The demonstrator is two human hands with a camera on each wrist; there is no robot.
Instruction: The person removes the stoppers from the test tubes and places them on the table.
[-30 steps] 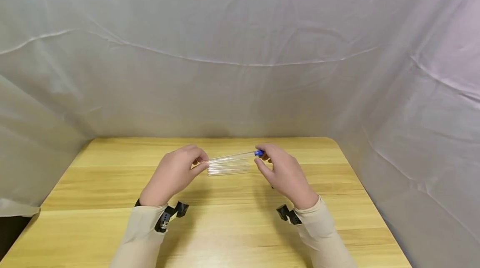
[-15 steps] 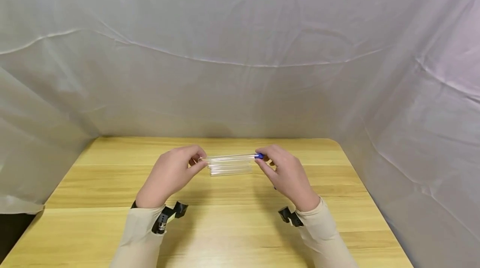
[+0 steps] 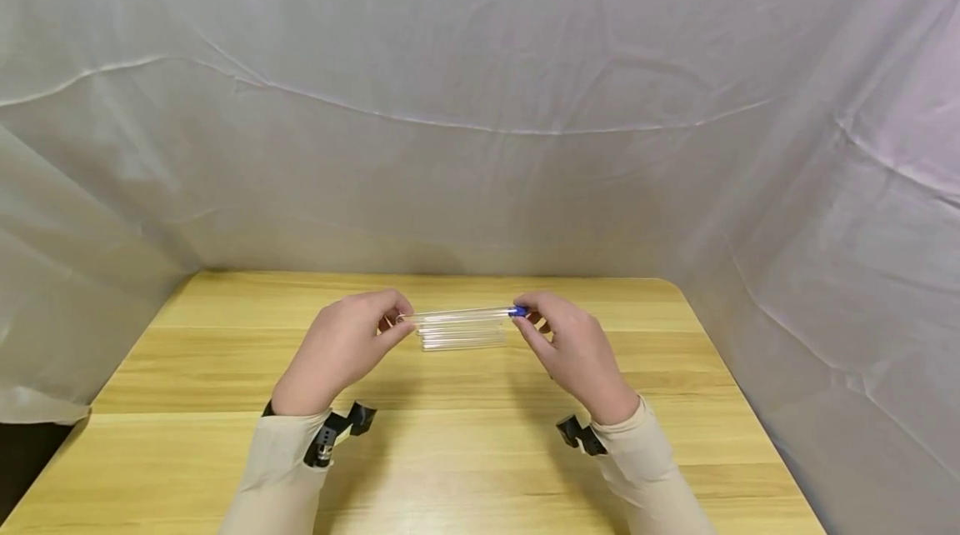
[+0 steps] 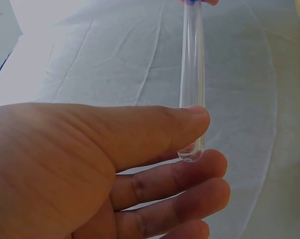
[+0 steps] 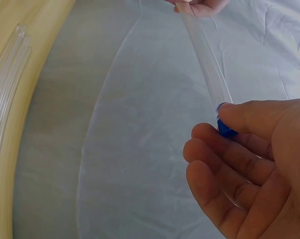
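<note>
A clear glass test tube (image 3: 461, 314) hangs level above the wooden table (image 3: 450, 452), held at both ends. My left hand (image 3: 341, 347) pinches its rounded closed end (image 4: 191, 152) between thumb and forefinger. My right hand (image 3: 573, 347) pinches the blue cap (image 5: 224, 127) on the other end (image 3: 517, 312). In the wrist views the tube (image 4: 192, 74) (image 5: 204, 59) stretches away toward the opposite hand's fingertips.
Several more clear tubes (image 3: 462, 340) lie side by side on the table just below the held one; they also show at the left edge (image 5: 5, 84) of the right wrist view. White cloth (image 3: 480, 102) walls in the table at the back and sides.
The held tube has levelled out from a slight upward tilt at its capped end. Both hands have shifted very little since.
</note>
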